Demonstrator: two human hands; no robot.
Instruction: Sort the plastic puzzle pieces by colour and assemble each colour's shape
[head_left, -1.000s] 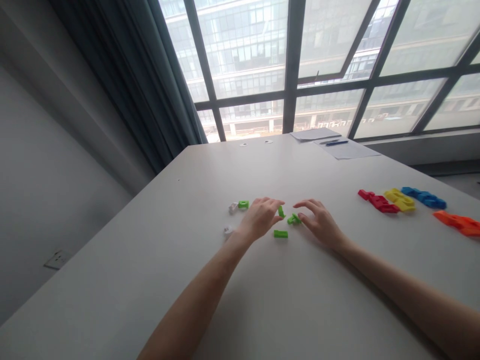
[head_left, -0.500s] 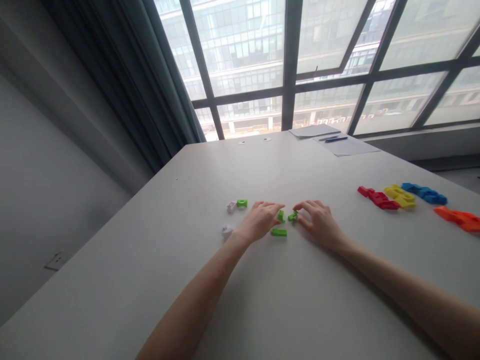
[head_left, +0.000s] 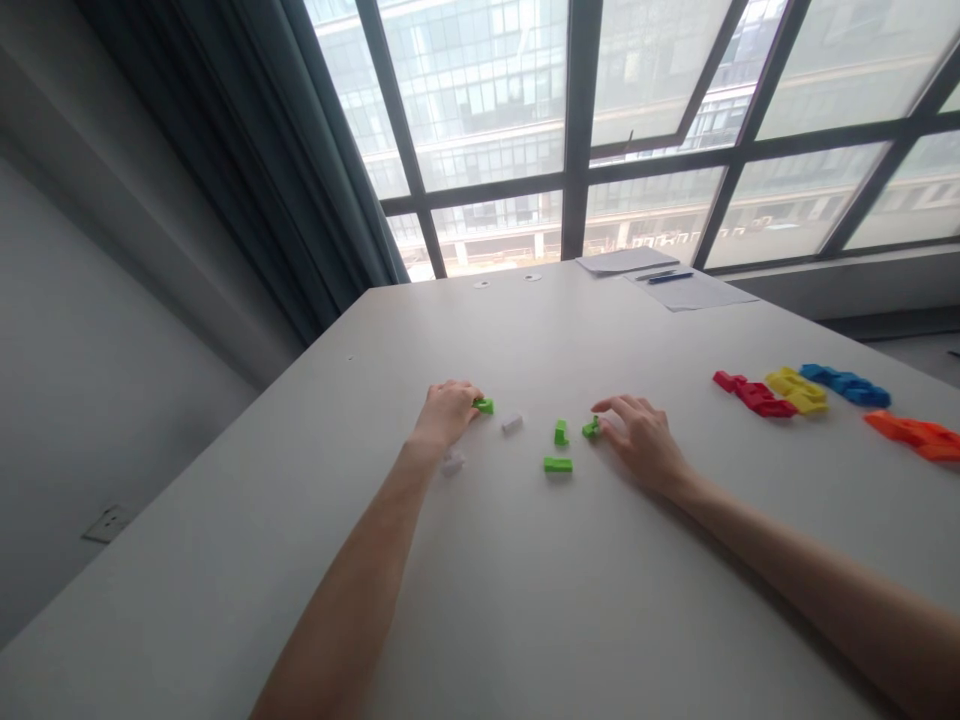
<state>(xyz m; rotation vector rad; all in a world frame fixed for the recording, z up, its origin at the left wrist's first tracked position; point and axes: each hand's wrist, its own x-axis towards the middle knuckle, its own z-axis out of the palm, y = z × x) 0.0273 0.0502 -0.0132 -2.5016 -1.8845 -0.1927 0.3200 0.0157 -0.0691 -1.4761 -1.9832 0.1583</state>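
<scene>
My left hand (head_left: 448, 410) is closed at the fingertips on a small green block (head_left: 485, 406) lying at the left of the group. My right hand (head_left: 639, 438) rests on the tabletop, with thumb and forefinger at another green piece (head_left: 591, 428). Between the hands stand a short green block (head_left: 561, 432) and, nearer to me, a longer flat green block (head_left: 558, 466). A white block (head_left: 512, 423) lies just right of my left hand. Below that wrist sits a white piece (head_left: 453, 462), partly covered by the arm.
On the right of the white table (head_left: 480, 600) lie red pieces (head_left: 765, 400), yellow pieces (head_left: 799, 390), blue pieces (head_left: 846, 385) and orange pieces (head_left: 915, 437). Paper sheets (head_left: 701, 290) and a pen (head_left: 670, 277) are at the far edge, before the window.
My left hand has moved left from the middle green blocks to the left green block, uncovering a white block and covering another white piece. The right hand's green piece has shifted slightly right.
</scene>
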